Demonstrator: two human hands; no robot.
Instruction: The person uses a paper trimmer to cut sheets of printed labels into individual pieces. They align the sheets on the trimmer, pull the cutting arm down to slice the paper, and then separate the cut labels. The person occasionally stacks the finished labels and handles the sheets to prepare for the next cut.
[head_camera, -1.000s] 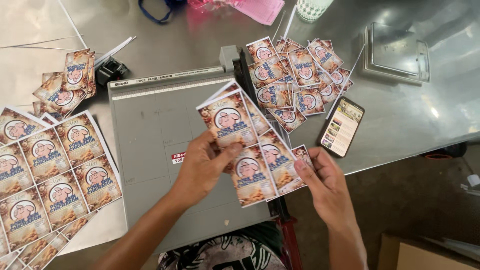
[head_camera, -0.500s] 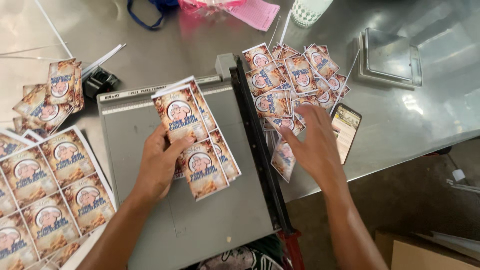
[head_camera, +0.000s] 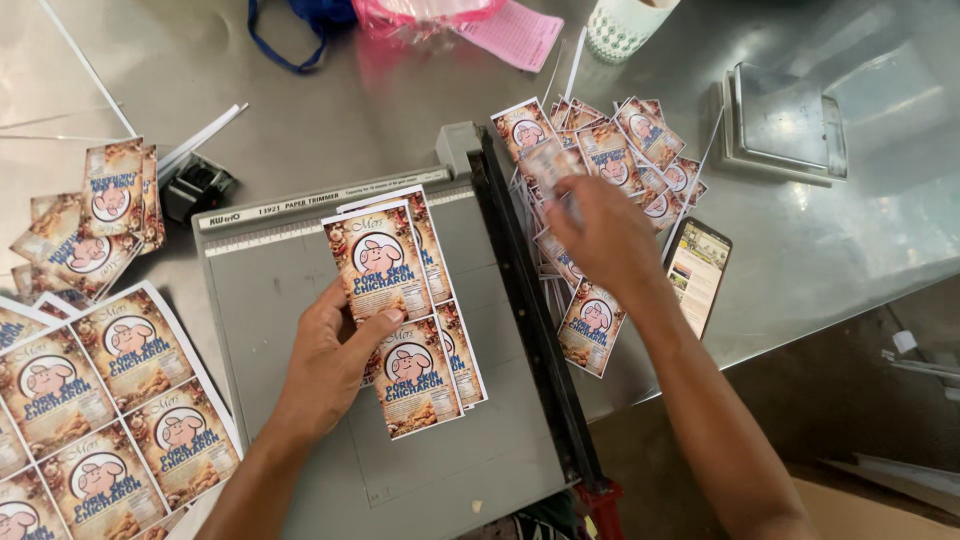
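Left hand fingers pinch the label strips flat on the paper trimmer. Right hand fingers grasp a blurred cut label above the pile of cut labels.

Brown pig-picture labels on trimmer, lit phone screen right

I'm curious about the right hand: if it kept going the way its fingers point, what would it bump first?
Probably the cut labels: the right hand points up-left over that pile, seemingly touching it already, though depth is unclear.
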